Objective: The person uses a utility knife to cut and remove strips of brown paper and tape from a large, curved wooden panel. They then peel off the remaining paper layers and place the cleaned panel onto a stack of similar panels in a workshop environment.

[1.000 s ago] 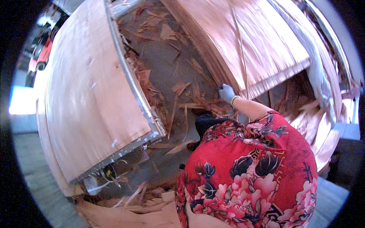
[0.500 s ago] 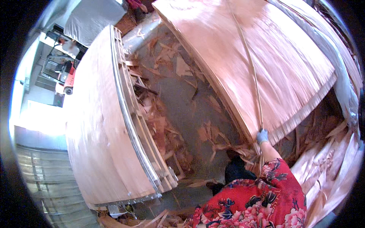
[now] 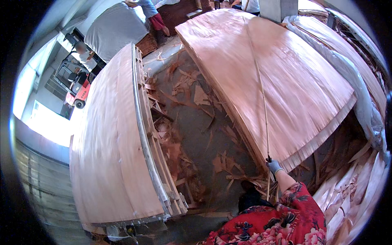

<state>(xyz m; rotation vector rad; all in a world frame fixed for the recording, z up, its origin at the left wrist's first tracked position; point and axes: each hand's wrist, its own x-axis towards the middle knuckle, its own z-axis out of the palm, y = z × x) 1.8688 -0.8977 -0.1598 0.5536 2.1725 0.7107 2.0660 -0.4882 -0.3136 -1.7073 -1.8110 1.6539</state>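
My right hand (image 3: 274,165) wears a light grey-blue glove with dark fingertips and is closed around a long thin stick (image 3: 261,87). The stick runs from just below my hand up across a stack of pale pinkish wood veneer sheets (image 3: 302,81), to near the stack's far end. My hand is at the near left corner of that stack. The top sheet is broad and slightly wavy, and the layered edges show along the near side. My left hand is out of view.
A second veneer stack (image 3: 110,163) stands on slatted wood to the left. Veneer scraps (image 3: 200,96) litter the floor between. Plastic sheeting (image 3: 359,94) drapes the right side, with loose veneer (image 3: 347,204) below. Farther off are a red forklift (image 3: 79,92), a covered pile (image 3: 116,30) and several people.
My view has tilted upward, bringing more of the far room in. My right hand keeps hold of the stick and has shifted slightly left and lower in view.
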